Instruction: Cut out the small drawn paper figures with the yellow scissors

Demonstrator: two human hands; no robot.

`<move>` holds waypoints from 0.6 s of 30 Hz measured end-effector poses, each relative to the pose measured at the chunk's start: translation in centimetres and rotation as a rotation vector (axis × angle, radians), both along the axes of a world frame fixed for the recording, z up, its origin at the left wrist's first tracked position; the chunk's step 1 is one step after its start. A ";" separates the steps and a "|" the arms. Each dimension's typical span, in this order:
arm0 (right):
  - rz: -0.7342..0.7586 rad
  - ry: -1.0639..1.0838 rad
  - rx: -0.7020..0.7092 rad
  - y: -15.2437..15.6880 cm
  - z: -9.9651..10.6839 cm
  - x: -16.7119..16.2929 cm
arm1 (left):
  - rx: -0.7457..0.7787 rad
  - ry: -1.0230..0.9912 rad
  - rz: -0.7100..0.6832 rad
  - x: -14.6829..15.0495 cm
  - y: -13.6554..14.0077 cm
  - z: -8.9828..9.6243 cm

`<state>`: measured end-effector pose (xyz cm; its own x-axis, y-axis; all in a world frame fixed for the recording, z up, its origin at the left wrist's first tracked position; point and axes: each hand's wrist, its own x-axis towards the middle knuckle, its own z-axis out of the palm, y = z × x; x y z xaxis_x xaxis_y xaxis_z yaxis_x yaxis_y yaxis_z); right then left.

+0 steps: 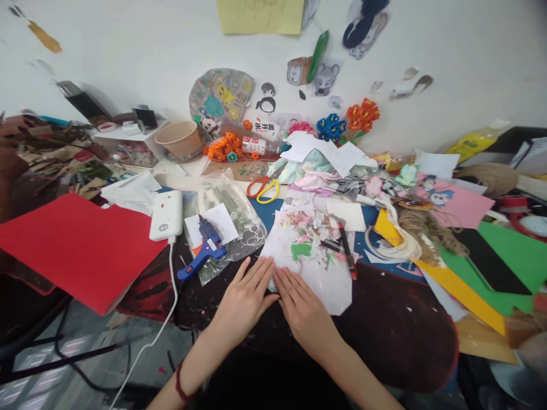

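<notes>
My left hand point(247, 296) and my right hand point(304, 303) lie flat side by side, their fingertips close together over the left edge of a white paper sheet point(329, 293). Fingers of both hands are stretched out. Whatever lies under the palms is hidden. Coloured paper scraps point(318, 225) are heaped on the sheet beyond my fingertips, with a green cut-out piece point(301, 250) among them. To the right of the scraps rests a dark pen with a red end point(347, 250). Left of my left hand is a blue glue gun point(205, 253) on a plastic bag.
A white power bank point(166, 216) with a cable stands by red paper point(81, 245). Scissors with red and yellow handles point(264, 189) lie behind. Twine point(431, 230), a black phone point(491, 262) and green paper point(513, 242) are at right. Part of another person shows far left.
</notes>
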<state>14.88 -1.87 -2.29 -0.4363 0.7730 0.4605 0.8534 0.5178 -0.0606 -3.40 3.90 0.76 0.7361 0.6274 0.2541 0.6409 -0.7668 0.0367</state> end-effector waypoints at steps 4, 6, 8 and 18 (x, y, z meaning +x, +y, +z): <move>-0.001 -0.003 0.008 -0.1 -0.3 -0.1 | -0.002 0.002 -0.021 0.4 -0.1 -0.3; -0.008 0.003 -0.005 -0.1 -0.5 -0.1 | -0.018 0.016 -0.038 0.6 -0.2 -0.7; -0.017 0.007 -0.013 -0.2 -0.5 -0.1 | -0.013 0.030 -0.040 0.6 -0.2 -1.0; -0.066 -0.056 0.099 0.2 -0.3 -0.9 | 0.075 0.053 -0.083 0.4 0.0 -1.6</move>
